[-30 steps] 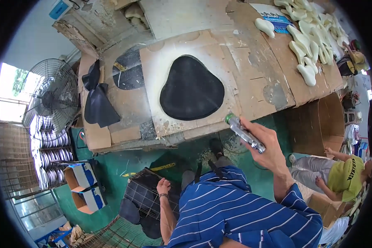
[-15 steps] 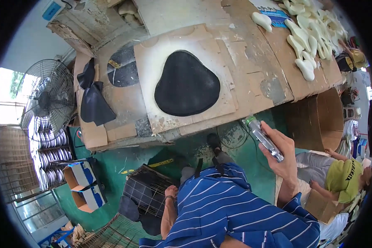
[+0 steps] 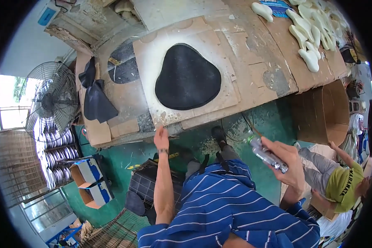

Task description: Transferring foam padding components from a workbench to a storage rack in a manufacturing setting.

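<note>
My right hand (image 3: 286,163) is wrapped round a small metal spray gun (image 3: 265,153) with a green tip, held off the table's front edge. A black rounded-triangle piece (image 3: 189,76) lies flat on a cardboard sheet (image 3: 149,62) dusted white around it. At that sheet's near left corner is my left hand (image 3: 161,138), its fingertips at the table's edge. Whether those fingers grip the board or only come close to it, I cannot tell. Beyond the hand, to the left, several folded black pieces (image 3: 98,101) lie on the table.
Pale saddle-shaped pieces (image 3: 308,31) crowd the table's far right. A large open carton (image 3: 337,111) stands beside the table's right end. At left are a fan (image 3: 49,97) and small boxes (image 3: 89,182). A wire rack (image 3: 142,188) is by my left arm; a seated person (image 3: 341,177) is at right.
My left hand has risen from beside the wire rack to the table's front edge. My right hand, still round the spray gun, has moved slightly right and down.
</note>
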The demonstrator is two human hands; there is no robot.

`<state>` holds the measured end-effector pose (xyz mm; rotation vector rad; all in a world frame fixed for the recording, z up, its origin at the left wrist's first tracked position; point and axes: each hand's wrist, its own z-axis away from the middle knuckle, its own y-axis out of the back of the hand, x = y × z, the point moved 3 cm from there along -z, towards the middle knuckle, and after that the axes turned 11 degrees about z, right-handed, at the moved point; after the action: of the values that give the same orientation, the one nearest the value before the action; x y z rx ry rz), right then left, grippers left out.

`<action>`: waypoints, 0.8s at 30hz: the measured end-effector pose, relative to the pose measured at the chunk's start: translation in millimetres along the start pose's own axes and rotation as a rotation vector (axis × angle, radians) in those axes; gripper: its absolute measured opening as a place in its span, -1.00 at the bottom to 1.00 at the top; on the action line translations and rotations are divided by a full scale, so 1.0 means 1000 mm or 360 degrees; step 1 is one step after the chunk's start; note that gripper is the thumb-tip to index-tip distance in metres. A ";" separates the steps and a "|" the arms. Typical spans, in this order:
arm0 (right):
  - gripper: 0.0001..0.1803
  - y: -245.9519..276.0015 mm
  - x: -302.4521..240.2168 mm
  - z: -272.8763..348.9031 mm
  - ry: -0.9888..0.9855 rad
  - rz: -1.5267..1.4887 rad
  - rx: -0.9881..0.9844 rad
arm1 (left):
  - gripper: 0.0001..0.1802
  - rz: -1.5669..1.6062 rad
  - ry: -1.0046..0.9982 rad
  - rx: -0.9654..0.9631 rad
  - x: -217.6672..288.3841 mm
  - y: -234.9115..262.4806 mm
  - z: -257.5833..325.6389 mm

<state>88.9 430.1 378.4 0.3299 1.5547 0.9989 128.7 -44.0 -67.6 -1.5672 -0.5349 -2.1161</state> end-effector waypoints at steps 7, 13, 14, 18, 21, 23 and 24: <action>-0.27 -0.033 0.020 0.003 -0.0120 -0.0162 0.0088 | -0.58 -0.0962 -0.0354 0.0160 0.073 -0.091 -0.082; -0.23 -0.024 0.021 -0.001 -0.0105 -0.0347 0.0023 | -0.52 -0.1368 -0.0284 0.0274 0.095 -0.120 -0.081; -0.21 -0.018 0.020 0.000 -0.0098 -0.0310 -0.0039 | -0.56 -0.1423 -0.0324 0.0322 0.097 -0.117 -0.085; -0.34 -0.007 0.040 0.017 -0.0284 -0.0174 0.0227 | -0.64 -0.1549 -0.0471 0.0194 0.101 -0.138 -0.084; -0.24 -0.003 0.052 0.024 -0.0378 -0.0152 0.0276 | -0.80 -0.1257 -0.0407 0.0338 0.090 -0.159 -0.089; -0.26 0.002 0.047 0.018 -0.0325 -0.0211 0.0281 | -0.85 -0.0177 0.0101 0.0496 0.061 -0.113 -0.127; -0.28 0.002 0.048 0.013 -0.0326 -0.0231 0.0298 | -0.88 0.0944 0.0590 0.0518 0.046 -0.104 -0.143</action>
<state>88.0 470.1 348.3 0.4297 1.4653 0.6864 -53.6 -43.0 -67.8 -0.9635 -0.2276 -1.6941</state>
